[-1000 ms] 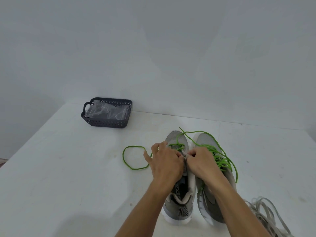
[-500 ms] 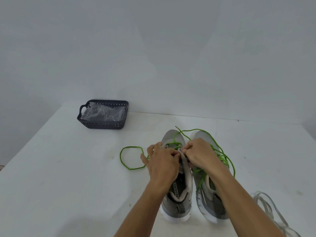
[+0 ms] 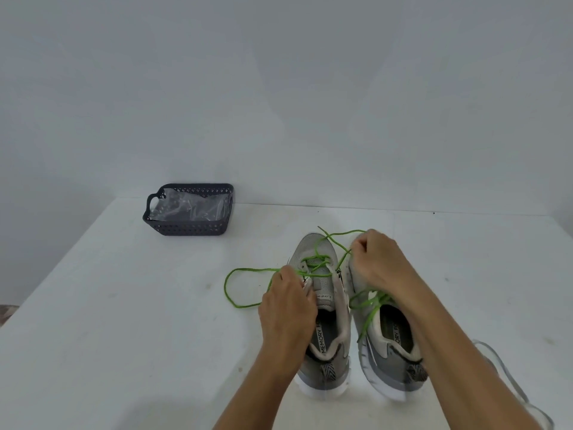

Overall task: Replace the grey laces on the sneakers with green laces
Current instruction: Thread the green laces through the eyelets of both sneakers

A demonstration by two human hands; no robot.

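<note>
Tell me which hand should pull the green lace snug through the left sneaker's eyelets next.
Probably the right hand: it already pinches the bright green cord lace raised beyond the toes, free to draw. The left hand steadies the left grey mesh sneaker.

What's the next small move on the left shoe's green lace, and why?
Probably keep drawing the green lace through with the right hand, which pinches it raised past the toe, while the left hand steadies the left shoe. A slack loop lies on the table.

White table (image 3: 124, 305), grey sneakers (image 3: 328, 352), dark basket (image 3: 189, 228), grey laces (image 3: 511, 383), green lace loop (image 3: 229, 290)
</note>
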